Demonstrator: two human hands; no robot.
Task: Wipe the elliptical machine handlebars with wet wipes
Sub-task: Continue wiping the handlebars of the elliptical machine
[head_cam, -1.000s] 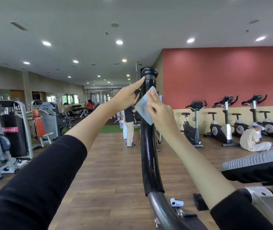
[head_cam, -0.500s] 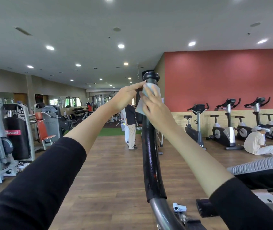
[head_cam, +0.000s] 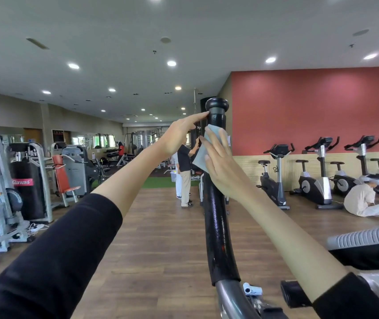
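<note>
Black handlebar upright, knobbed top; pale blue wipe flat against upper grip.

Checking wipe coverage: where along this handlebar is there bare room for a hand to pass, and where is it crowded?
Free: the long black handlebar stretch from below the right hand down to the grey tube, and the knob on top. Crowded: just under the knob, where the left hand touches the bar and the right hand presses the wet wipe.

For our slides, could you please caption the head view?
Right hand presses a wet wipe against the black handlebar; left hand touches it.
</note>
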